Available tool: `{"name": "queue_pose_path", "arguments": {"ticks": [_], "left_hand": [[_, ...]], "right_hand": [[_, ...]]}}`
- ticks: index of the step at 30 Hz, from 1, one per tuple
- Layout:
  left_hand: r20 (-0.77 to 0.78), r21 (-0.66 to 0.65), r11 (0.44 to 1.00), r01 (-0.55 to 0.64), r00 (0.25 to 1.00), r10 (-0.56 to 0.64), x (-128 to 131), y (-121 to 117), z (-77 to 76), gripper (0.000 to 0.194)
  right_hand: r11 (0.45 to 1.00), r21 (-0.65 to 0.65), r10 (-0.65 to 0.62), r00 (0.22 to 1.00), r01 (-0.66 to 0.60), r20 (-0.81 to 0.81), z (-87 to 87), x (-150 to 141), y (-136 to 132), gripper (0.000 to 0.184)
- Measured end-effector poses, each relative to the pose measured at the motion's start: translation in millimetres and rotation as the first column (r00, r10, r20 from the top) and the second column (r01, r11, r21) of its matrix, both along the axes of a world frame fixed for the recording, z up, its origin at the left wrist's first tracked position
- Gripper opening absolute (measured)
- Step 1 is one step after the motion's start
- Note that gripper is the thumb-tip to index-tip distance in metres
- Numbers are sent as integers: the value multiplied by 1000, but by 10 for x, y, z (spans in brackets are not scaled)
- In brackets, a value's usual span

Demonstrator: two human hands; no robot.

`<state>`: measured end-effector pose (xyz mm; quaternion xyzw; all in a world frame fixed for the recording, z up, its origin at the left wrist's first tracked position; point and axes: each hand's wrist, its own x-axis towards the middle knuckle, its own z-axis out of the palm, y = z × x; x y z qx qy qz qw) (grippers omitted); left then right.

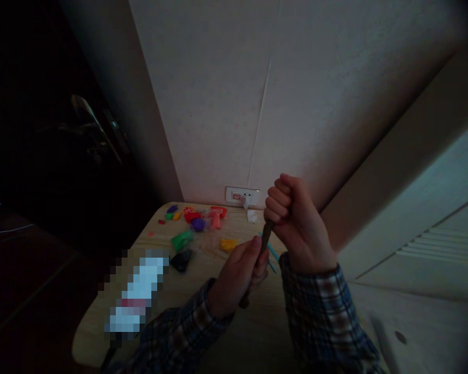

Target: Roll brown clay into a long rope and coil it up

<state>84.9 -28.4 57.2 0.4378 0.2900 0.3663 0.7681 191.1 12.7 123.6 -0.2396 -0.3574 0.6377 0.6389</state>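
Note:
A long brown roll of modelling clay [265, 236] slants up between my two hands above the table. My left hand [239, 265] is closed around its lower part, with the thumb lying along it and the lower end [244, 301] sticking out below. My right hand [296, 223] is closed in a fist around the upper end, so that end is hidden. Behind my hands on the table lie thin blue sticks [272, 252], partly covered. A yellow clay packet [229, 244] is to the left of them.
On the wooden table [156, 234] lie a green packet [182, 240], a black packet [181, 259], a purple packet [198, 224] and red pieces [192, 215]. A blurred-out bright device [140, 291] is at the left edge. A wall socket [239, 196] holds a plug behind the table.

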Motion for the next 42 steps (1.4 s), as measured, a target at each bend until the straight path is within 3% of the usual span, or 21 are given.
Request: {"name": "queue_pose_path", "arguments": {"ticks": [3, 8, 13, 18, 23, 29, 31, 36, 42], "left_hand": [[89, -1, 999, -47, 995, 47, 31, -67, -64, 45], [197, 8, 998, 55, 979, -56, -30, -47, -264, 49], [71, 68, 980, 188, 979, -193, -170, -84, -419, 51], [-26, -35, 995, 97, 995, -98, -186, -194, -399, 48], [121, -112, 991, 77, 991, -64, -137, -229, -409, 50], [265, -122, 982, 142, 958, -106, -135, -156, -582, 47], [205, -72, 989, 129, 972, -112, -163, -148, -641, 51], [-127, 43, 989, 139, 983, -133, -227, -200, -682, 46], [-231, -2, 999, -54, 972, 52, -148, -292, -655, 48]], "right_hand": [[1000, -18, -24, 999, 23, -22, -37, -46, 5, 44], [999, -36, 27, 999, -29, -41, -11, -27, -31, 43], [999, 6, 46, 999, -46, 7, 71, 35, -64, 43], [995, -61, 73, 990, -81, -123, 99, 38, -85, 41], [992, -59, 99, 982, -110, -161, 83, 48, -86, 42], [991, -71, 97, 978, -111, -183, 105, 55, -83, 42], [993, -78, 73, 979, -89, -190, 132, 57, -90, 42], [997, -70, 32, 980, -46, -199, 166, 83, -103, 42], [998, 47, 34, 998, -32, -54, 109, 134, -82, 44]]}}
